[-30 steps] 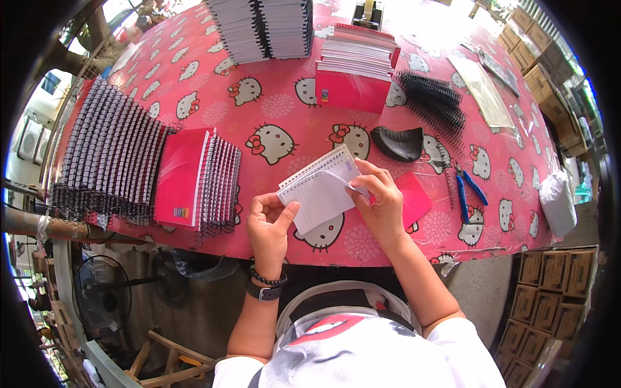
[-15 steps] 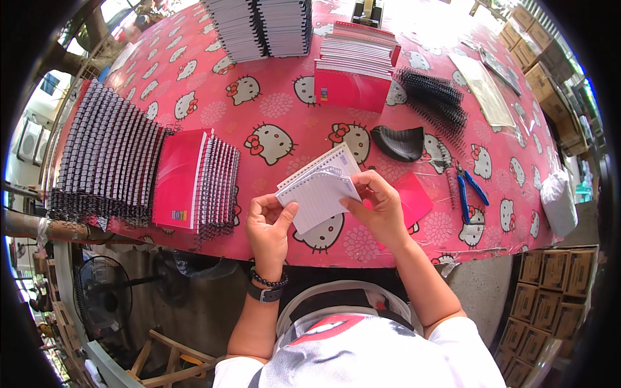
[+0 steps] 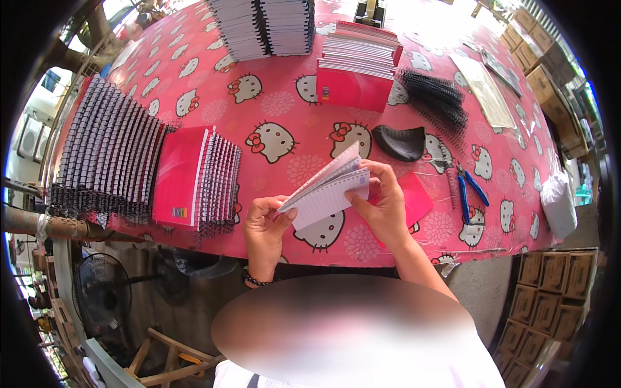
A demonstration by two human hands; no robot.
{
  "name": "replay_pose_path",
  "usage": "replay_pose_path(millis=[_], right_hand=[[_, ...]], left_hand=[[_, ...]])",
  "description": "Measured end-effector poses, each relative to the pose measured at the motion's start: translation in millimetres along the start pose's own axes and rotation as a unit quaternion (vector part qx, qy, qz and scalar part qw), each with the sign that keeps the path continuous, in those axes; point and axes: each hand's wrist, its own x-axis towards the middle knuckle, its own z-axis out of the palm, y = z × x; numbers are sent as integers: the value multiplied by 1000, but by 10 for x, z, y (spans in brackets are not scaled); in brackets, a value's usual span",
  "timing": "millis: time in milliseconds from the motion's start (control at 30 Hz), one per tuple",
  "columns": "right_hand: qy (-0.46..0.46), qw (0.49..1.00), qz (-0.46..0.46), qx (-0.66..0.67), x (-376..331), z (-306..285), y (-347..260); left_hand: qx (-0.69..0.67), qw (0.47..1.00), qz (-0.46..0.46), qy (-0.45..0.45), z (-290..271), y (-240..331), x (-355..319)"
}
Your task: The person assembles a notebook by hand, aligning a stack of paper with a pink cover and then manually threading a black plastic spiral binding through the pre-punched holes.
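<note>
Both hands are gripping a small white pad of lined, punched paper sheets (image 3: 326,193), held tilted above the near edge of a table covered w/ a red cartoon-cat cloth (image 3: 284,110). Left hand (image 3: 266,223) is pinching the pad's lower-left corner, thumb on top, fingers curled under. Right hand (image 3: 383,205) is clasping the pad's right end, fingertips (image 3: 362,183) pressing on the perforated edge; top sheets are fanning up slightly.

A flat red card cover (image 3: 414,197) is lying just under and right of the right hand, partly hidden by it. Just beyond the right-hand fingers, a curved black plastic piece (image 3: 401,142) is sitting on the cloth. Further right of it, blue-handled pliers (image 3: 471,194) are lying near the table edge, w/ a white bag (image 3: 559,207) beyond them.

Left of the left hand, a fanned row of red-covered, wire-bound notebooks (image 3: 197,178) is resting, and further left a long row of black-wire-bound notebooks (image 3: 107,158) is running to the table's corner.

Well beyond both hands, a stack of red-fronted notebooks (image 3: 356,68) is standing mid-table, a loose heap of black wire binding coils (image 3: 435,100) just right of it, and tall stacks of white bound pads (image 3: 265,26) are sitting at the far side. Below the table, left of the left hand, a black floor fan (image 3: 103,291) is standing.
</note>
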Motion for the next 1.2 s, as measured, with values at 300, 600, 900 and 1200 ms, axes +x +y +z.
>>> replay_pose_path(millis=[300,600,900,1200], right_hand=[[-86,948,-268,-152,-89,-73,-295],[-337,876,-240,-246,-198,69,-394],[-85,820,11,-566,593,-163,-299],[-189,716,109,-663,591,47,-411]], left_hand=[[48,993,11,106,98,202,-159],[-115,981,-153,27,75,282,-216],[120,988,-52,-80,2,506,26],[548,746,221,-306,283,797,163]])
